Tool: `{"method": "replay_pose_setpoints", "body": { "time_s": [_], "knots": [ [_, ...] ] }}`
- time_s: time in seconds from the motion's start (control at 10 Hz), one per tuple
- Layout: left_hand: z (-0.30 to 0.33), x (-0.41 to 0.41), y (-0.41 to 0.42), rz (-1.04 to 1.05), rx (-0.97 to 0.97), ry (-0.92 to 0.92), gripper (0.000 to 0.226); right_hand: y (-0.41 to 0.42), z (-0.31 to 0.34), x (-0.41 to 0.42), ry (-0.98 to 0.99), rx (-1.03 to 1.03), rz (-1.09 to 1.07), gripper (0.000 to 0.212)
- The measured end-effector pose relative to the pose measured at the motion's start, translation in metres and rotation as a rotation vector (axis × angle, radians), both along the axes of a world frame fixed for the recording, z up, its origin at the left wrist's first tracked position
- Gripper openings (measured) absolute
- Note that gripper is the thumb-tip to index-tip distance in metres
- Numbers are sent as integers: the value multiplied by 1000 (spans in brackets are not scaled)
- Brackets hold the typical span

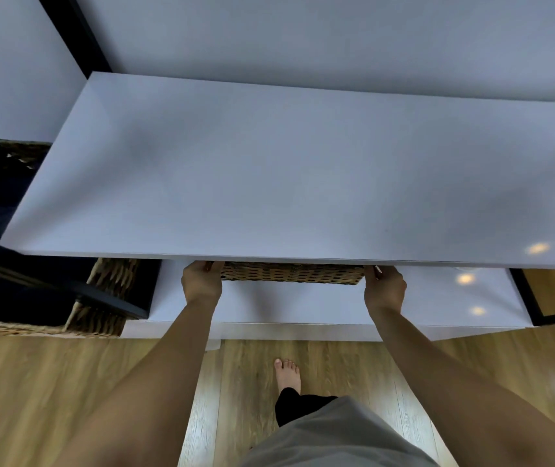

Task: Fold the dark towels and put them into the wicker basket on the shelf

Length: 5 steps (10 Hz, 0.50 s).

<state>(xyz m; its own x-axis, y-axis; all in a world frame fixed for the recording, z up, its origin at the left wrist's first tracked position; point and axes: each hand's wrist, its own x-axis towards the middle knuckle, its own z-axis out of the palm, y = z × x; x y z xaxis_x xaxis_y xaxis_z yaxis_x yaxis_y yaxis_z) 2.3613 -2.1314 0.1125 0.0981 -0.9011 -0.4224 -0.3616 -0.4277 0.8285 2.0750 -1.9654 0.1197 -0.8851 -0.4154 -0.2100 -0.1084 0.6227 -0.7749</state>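
Note:
A wicker basket (291, 273) sits on the lower white shelf (269, 310), mostly hidden under the upper white shelf board (269, 170); only its front wall shows. My left hand (202, 281) grips the basket's left end and my right hand (385, 286) grips its right end, with the fingertips of both hidden under the board. What lies inside this basket is out of sight. Dark towels (16, 298) fill a second, larger wicker basket (100, 315) at the left.
A black frame bar (77, 288) crosses the left basket. Black uprights stand at the back left (77, 32) and at the right (527, 298). Below is a wooden floor (67, 382) with my bare foot (288, 374) on it.

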Motion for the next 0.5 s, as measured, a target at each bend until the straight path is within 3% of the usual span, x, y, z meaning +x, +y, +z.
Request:
{"method": "replay_pose_setpoints", "body": {
  "time_s": [0.3,0.4,0.5],
  "knots": [
    [5,-3,12,-24,-36,51,19,3,7,5,-42,-34,30,20],
    [8,-1,24,-114,-88,74,23,10,7,10,-101,-34,85,34],
    [13,1,32,-172,-55,30,49,16,8,16,-100,24,119,58]
  ]
}}
